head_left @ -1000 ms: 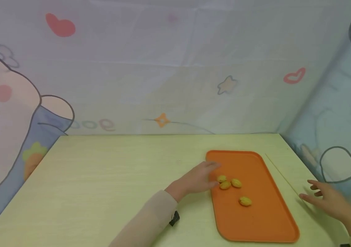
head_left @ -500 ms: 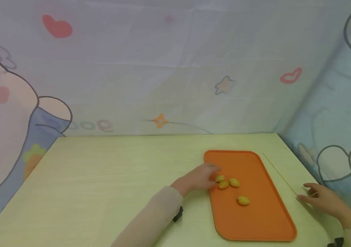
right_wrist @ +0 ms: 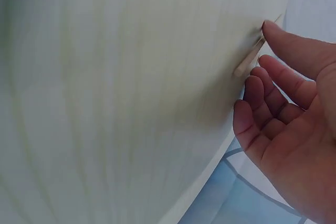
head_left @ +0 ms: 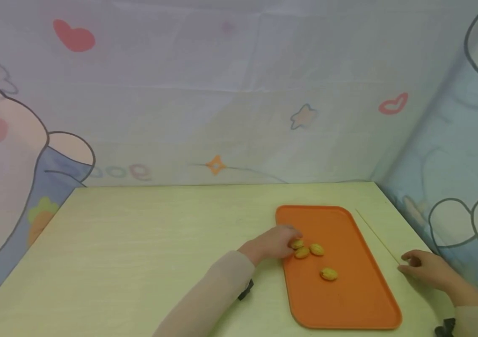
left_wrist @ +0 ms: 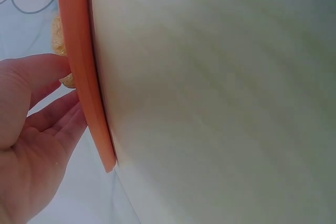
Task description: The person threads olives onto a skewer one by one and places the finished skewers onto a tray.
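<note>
With our left hand (head_left: 270, 243), thumb and fingers curl round a yellow nut (head_left: 297, 244) on the orange tray (head_left: 344, 299); the tray's side hides the fingertips from the wrist view, so we cannot tell how firmly they press. One nut (head_left: 302, 252) sits just beside that grip on the thumb side, another (head_left: 316, 249) just past the fingertips, so we would lift straight up to avoid dragging them. The fourth (head_left: 329, 274) lies farther out beyond the thumb. Our right hand (head_left: 428, 274) has thumb and forefinger slightly apart, a thin stick (head_left: 377, 235) between their tips and reaching away past them; pinching it near its thicker end should give us better control.
</note>
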Action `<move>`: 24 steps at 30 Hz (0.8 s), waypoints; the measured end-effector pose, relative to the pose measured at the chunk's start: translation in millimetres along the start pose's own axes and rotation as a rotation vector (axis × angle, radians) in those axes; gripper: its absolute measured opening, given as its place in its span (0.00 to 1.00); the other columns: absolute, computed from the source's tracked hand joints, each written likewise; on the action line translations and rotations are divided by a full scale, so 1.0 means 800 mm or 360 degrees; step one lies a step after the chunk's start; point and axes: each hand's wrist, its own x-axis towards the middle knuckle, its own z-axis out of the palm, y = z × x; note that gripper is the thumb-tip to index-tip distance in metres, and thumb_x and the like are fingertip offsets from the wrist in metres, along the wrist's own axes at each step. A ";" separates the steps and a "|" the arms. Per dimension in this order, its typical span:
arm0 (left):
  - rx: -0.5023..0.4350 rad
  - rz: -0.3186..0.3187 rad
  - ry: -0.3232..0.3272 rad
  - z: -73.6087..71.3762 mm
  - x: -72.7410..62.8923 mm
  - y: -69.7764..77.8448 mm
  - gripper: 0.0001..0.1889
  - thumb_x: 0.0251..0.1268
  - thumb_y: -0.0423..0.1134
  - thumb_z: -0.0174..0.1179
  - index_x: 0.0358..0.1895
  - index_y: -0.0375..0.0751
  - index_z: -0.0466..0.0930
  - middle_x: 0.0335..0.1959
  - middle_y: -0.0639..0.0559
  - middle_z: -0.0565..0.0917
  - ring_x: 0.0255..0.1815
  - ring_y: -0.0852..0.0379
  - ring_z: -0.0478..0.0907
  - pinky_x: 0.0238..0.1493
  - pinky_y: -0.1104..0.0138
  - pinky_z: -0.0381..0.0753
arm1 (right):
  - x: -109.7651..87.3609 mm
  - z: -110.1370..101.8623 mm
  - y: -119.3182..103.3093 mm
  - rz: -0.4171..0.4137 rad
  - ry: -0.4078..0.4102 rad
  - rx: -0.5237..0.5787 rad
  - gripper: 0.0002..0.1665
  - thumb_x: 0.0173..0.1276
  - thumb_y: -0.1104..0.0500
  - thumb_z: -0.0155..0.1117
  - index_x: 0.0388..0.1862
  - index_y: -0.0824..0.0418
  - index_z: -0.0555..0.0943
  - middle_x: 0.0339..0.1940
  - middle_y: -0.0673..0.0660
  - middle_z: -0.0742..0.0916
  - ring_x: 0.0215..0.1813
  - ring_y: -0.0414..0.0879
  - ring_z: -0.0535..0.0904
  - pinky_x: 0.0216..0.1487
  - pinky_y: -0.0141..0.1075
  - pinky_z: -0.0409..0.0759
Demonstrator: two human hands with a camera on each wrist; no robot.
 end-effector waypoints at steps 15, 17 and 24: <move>0.0093 0.0115 0.0041 0.005 0.013 -0.001 0.05 0.60 0.27 0.58 0.33 0.42 0.78 0.27 0.56 0.70 0.31 0.61 0.63 0.34 0.75 0.62 | -0.001 0.001 0.002 0.0041 -0.0061 0.0020 0.15 0.67 0.59 0.62 0.44 0.72 0.81 0.38 0.63 0.84 0.41 0.55 0.79 0.39 0.44 0.77; 0.0086 0.0105 0.0040 0.004 0.014 -0.001 0.06 0.60 0.27 0.58 0.30 0.43 0.76 0.25 0.57 0.68 0.30 0.61 0.63 0.33 0.75 0.61 | 0.000 -0.001 0.001 0.0036 -0.0073 0.0031 0.15 0.67 0.60 0.62 0.43 0.72 0.81 0.38 0.64 0.84 0.41 0.55 0.79 0.39 0.44 0.77; 0.0068 0.0064 0.0039 0.004 0.018 -0.003 0.07 0.61 0.27 0.57 0.30 0.43 0.77 0.24 0.57 0.68 0.29 0.61 0.63 0.33 0.75 0.62 | 0.002 -0.001 -0.002 0.0048 -0.0092 0.0069 0.14 0.66 0.61 0.61 0.41 0.74 0.81 0.37 0.63 0.86 0.39 0.52 0.80 0.36 0.39 0.77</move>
